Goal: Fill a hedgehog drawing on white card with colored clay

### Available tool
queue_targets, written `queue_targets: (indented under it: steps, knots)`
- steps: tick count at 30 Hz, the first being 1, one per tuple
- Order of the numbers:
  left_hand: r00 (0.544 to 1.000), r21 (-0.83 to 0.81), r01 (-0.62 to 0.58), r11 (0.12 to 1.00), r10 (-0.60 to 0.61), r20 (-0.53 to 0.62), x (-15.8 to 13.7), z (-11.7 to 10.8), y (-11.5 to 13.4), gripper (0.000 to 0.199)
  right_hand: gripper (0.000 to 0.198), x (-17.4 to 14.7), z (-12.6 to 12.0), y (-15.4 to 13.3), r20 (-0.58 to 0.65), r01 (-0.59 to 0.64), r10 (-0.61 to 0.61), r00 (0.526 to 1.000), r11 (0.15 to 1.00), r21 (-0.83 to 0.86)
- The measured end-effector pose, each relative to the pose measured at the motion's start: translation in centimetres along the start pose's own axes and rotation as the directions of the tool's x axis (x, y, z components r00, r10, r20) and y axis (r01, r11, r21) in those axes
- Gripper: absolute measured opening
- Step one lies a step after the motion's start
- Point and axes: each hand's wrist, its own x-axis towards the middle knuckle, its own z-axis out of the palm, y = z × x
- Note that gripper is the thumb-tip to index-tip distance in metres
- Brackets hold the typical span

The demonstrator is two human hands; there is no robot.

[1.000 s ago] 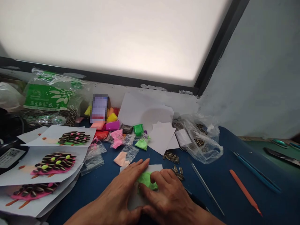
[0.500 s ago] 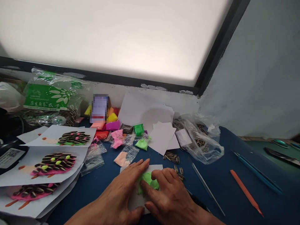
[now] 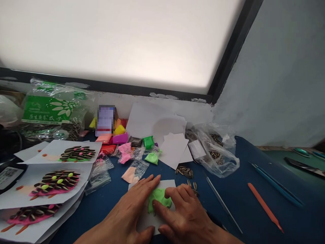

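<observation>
A flattened piece of light green modelling clay lies on a small white sheet of paper at the bottom middle. Stretched out along the clay's left side, my left hand rests on the sheet with thumb apart, holding nothing. My right hand comes in from the right. Its index fingertip presses the clay's lower left part, while the other fingers are bent and grip nothing. Part of the clay's right edge is hidden behind those fingers. A few sunflower seeds lie just beyond my right hand.
Finished seed-and-clay hedgehog pictures are stacked at left. Behind are clay packets, blank paper, a seed pile and a plastic bag of seeds. A metal tool, orange tool and blue tweezers lie right.
The view has shifted slightly. My right index finger stays on the clay, and slightly more of the clay shows between my hands.
</observation>
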Motion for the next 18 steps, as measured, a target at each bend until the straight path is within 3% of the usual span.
queue_targets:
  steps: [7,16,18]
  knots:
    - [0.999,0.022,0.031,0.999,-0.031,0.028,-0.1,-1.6,1.9,0.104,0.054,-0.3,0.0,0.2,-0.031,0.016,-0.018,0.999,0.999,-0.043]
    - [0.998,0.038,-0.057,0.998,0.058,-0.02,0.0,-0.8,0.9,0.109,0.051,-0.6,0.6,0.1,-0.009,-0.029,0.028,1.0,0.997,-0.069]
    - [1.0,0.065,-0.018,0.998,0.019,-0.012,0.0,-0.8,1.2,0.106,0.053,-0.7,0.5,0.3,0.045,-0.016,0.021,0.999,0.996,-0.093]
